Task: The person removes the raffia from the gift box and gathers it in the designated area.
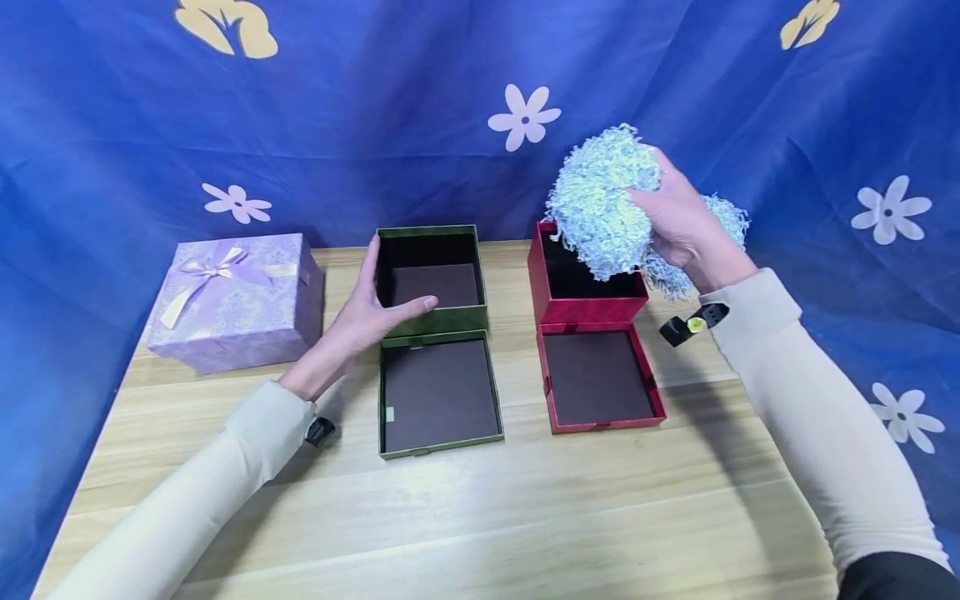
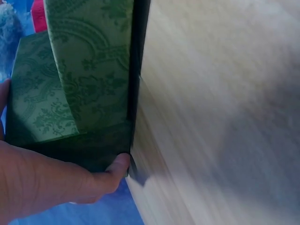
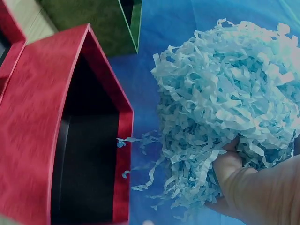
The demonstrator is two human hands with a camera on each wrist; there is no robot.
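Observation:
My right hand (image 1: 678,208) grips a bulky clump of light-blue shredded paper (image 1: 600,200), raised over the open red box (image 1: 592,310). Thin strands dangle from the clump toward the box rim in the right wrist view. My left hand (image 1: 375,304) rests at the left front corner of the open green box (image 1: 438,320). Its fingers extend along the left side and its thumb stretches across the front. In the left wrist view the thumb (image 2: 119,165) touches the patterned green box (image 2: 96,70). The interiors of both boxes show dark.
Flat in front of the boxes lie the green lid (image 1: 442,396) and the red lid (image 1: 600,375). A lilac gift box (image 1: 236,300) with a ribbon bow stands at the left. More shredded paper (image 1: 726,218) shows behind my right hand. A blue flowered curtain (image 1: 420,108) hangs behind.

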